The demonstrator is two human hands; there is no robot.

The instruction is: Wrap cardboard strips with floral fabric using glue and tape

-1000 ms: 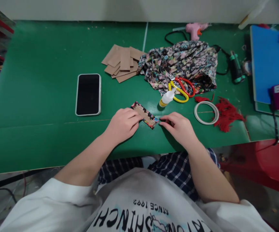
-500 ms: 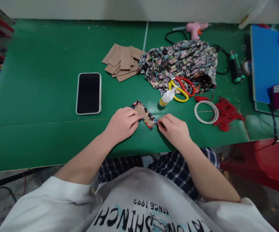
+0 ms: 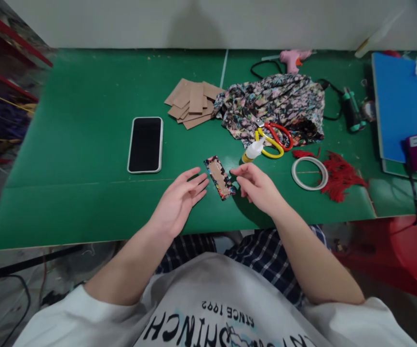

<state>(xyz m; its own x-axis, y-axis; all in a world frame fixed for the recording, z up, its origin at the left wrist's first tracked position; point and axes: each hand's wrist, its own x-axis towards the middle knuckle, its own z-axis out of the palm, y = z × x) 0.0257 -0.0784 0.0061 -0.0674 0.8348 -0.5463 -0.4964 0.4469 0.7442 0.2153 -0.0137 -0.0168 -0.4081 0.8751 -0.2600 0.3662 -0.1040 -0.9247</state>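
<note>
Fabric-edged cardboard strip (image 3: 220, 178), centre of the clock face, twelve o'clock being away from the seated person: it lies flat on the green desk (image 3: 85, 144), long axis running from eleven to five, bare brown cardboard uppermost, with dark floral fabric folded in around its margin. Left hand (image 3: 175, 202), at about eight o'clock: fingers spread, fingertips just beside the strip, holding nothing. Right hand (image 3: 257, 188), at about three o'clock: fingers loosely curled, tips at the strip's near-right edge; from where I stand, I cannot tell whether they pinch the fabric or merely hover by it. Surroundings: at two o'clock, near, a white-nozzled bottle (image 3: 252, 152), and just beyond it scissors (image 3: 270, 126) with one red and one yellow handle, their blades on crumpled floral cloth (image 3: 273, 96), which extends toward one o'clock. At eleven, overlapping cardboard pieces (image 3: 195, 99); at ten, a phone (image 3: 145, 144), dark screen upward. At three, beyond the right hand, a pale ring (image 3: 311, 187) with red threads (image 3: 342, 178) at its outer side.
</note>
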